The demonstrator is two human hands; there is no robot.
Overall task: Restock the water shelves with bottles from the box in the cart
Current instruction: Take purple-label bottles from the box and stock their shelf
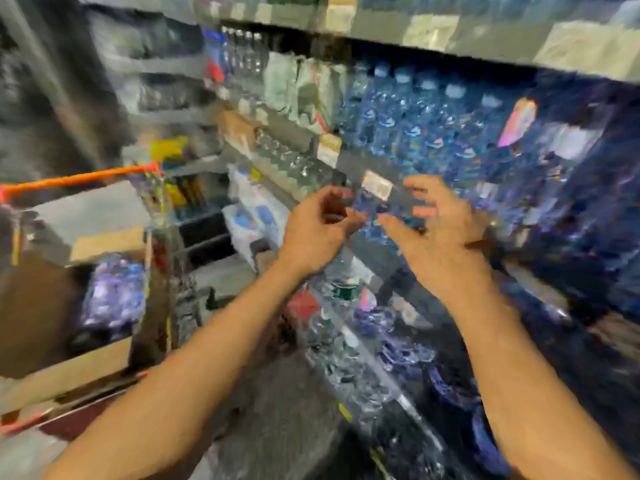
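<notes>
The view is heavily blurred. My left hand (pixel 317 228) and my right hand (pixel 438 233) hover side by side in front of the middle shelf edge (pixel 349 164), just below a row of blue water bottles (pixel 415 123). The fingers of both hands are apart and curled, and I see nothing held in either. At the left a cardboard box (pixel 104 244) sits in the cart (pixel 156 216), which has an orange handle. Wrapped bottles (pixel 114 292) show inside the box. Both hands are well to the right of the box.
Clear bottles (pixel 284 157) line the shelf to the left of the blue ones, and more bottles (pixel 349 348) fill the lower shelves beneath my arms. An upper shelf (pixel 433 32) with price tags overhangs. Grey floor (pixel 277 393) lies between the cart and the shelving.
</notes>
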